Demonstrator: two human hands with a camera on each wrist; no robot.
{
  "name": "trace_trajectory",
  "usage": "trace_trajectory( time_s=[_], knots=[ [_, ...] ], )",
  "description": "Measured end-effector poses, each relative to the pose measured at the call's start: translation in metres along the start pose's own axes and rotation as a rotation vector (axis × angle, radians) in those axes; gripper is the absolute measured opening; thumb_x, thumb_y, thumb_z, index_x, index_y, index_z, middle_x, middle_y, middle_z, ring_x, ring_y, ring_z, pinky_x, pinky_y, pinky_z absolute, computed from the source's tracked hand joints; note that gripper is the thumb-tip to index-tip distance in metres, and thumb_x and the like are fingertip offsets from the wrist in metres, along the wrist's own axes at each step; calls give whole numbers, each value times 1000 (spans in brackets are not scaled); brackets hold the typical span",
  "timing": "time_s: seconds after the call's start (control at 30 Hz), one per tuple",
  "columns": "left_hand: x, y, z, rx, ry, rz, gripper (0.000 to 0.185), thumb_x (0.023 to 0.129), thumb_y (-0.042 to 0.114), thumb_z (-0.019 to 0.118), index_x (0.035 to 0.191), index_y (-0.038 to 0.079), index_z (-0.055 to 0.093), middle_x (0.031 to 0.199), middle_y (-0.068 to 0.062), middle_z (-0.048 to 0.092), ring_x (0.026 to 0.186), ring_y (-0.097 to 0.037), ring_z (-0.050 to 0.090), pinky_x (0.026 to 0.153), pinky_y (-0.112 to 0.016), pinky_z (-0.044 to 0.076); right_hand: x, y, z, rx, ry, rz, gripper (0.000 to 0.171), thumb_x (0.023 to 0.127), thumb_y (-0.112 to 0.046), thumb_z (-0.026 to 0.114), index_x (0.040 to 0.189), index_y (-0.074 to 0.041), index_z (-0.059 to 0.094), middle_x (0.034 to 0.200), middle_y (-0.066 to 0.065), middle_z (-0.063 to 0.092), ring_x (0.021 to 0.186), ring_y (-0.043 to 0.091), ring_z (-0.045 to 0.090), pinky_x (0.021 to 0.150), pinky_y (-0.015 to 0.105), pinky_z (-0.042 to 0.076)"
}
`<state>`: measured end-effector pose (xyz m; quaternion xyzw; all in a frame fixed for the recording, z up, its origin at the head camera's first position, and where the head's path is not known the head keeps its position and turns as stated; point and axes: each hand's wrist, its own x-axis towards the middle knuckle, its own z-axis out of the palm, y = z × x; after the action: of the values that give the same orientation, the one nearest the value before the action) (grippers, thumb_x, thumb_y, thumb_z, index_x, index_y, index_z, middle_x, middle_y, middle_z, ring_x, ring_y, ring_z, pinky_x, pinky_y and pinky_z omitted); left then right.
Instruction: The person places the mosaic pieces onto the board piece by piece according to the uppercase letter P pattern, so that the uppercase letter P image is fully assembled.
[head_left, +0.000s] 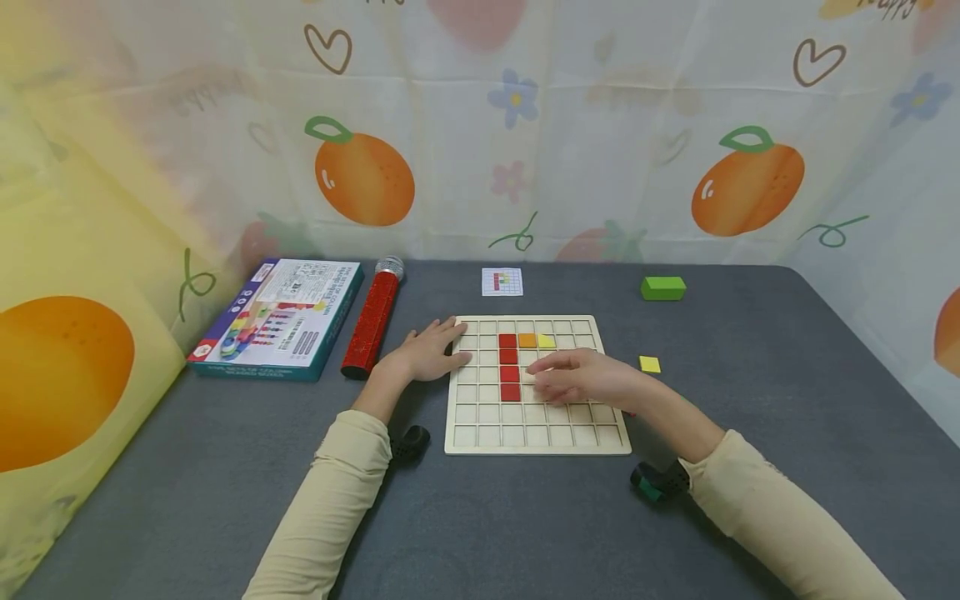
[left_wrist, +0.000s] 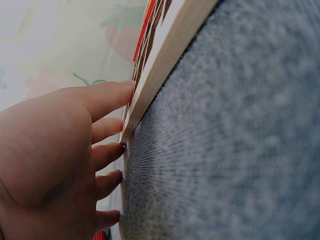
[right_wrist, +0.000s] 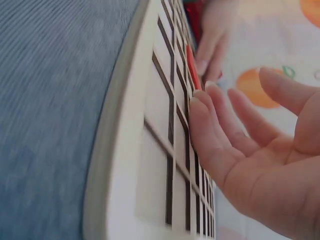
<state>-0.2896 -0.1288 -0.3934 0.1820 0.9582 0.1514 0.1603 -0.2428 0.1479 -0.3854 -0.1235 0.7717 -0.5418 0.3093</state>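
Nearest the head camera, two cream sleeves are seen reaching forward over the grey worktop (head_left: 750,350). The right hand (head_left: 581,379) is held flat and relaxed over the wooden grid board (head_left: 536,442), its straight fingers (right_wrist: 210,125) resting on or just above the cells beside the column of red tiles (head_left: 509,367); nothing is gripped by it, though whether a tile lies hidden under the palm cannot be told. The left hand (head_left: 427,354) is laid open against the board's left edge, fingertips (left_wrist: 117,147) touching the rim and steadying it.

On the board, an orange tile (head_left: 527,340) and a yellow tile (head_left: 546,341) are set to the right of the topmost red tile, in the same row. A loose yellow tile (head_left: 649,364) lies on the worktop just right of the board, and a green block (head_left: 663,287) well behind it. A small pattern card (head_left: 502,282) lies beyond the board; a red microphone (head_left: 372,321) and a game box (head_left: 277,321) are placed to the left.

A risk is judged here: if the flat right hand is dragged sideways, the seated red tiles could be nudged out of their cells. Were the left hand's pressure eased, the board could be slid across the cloth and the row disturbed.
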Motion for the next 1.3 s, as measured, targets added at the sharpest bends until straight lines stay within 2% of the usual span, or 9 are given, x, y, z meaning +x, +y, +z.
trace_trajectory(
  time_s=[0.1, 0.5, 0.77, 0.9, 1.1, 1.2, 1.3],
  knots=[
    [0, 0, 0, -2, -1, -1, 66, 98, 39, 48, 152, 9, 24, 157, -14, 16, 143, -35, 10, 109, -59, 7, -6, 5, -9, 29, -2, -23, 48, 94, -24, 63, 134, -2, 51, 123, 14, 60, 109, 24, 59, 91, 36, 48],
    [2, 0, 1, -17, -8, -28, 67, 98, 40, 49, 153, 11, 23, 157, -12, 15, 143, -33, 8, 110, -57, 5, -31, 27, -39, 106, 152, -91, 52, 96, -18, 59, 139, 5, 42, 133, 24, 49, 120, 30, 53, 95, 34, 44],
    [2, 0, 0, -6, -10, -19, 67, 98, 41, 47, 152, 11, 23, 157, -12, 15, 143, -33, 8, 110, -57, 5, -44, 37, -53, 53, 201, -89, 56, 95, -24, 61, 139, 4, 41, 134, 23, 48, 119, 32, 52, 98, 36, 43],
    [2, 0, -1, -15, -14, -16, 67, 98, 40, 48, 152, 10, 23, 157, -13, 14, 143, -33, 8, 110, -58, 5, -47, 40, -58, 27, 202, -107, 55, 95, -24, 61, 138, 5, 42, 131, 22, 52, 116, 29, 55, 97, 37, 43],
    [3, -2, 0, -14, -7, -12, 67, 98, 40, 48, 153, 10, 22, 157, -13, 14, 143, -34, 8, 110, -58, 6, -46, 46, -65, -39, 154, -128, 54, 95, -26, 60, 138, 3, 44, 128, 20, 54, 114, 29, 54, 95, 37, 45],
    [4, -2, 0, -21, -6, -9, 67, 98, 40, 48, 153, 10, 22, 157, -13, 14, 143, -34, 8, 110, -58, 6, -47, 48, -67, -92, 142, -128, 48, 95, -23, 61, 134, 2, 49, 124, 18, 56, 110, 29, 55, 91, 36, 47],
    [4, -2, 1, -20, -7, -5, 67, 98, 40, 48, 152, 10, 23, 157, -14, 14, 143, -34, 8, 109, -59, 6, -49, 49, -69, -147, 110, -138, 37, 93, -16, 64, 124, 2, 56, 116, 17, 59, 104, 28, 57, 85, 34, 49]
  ],
)
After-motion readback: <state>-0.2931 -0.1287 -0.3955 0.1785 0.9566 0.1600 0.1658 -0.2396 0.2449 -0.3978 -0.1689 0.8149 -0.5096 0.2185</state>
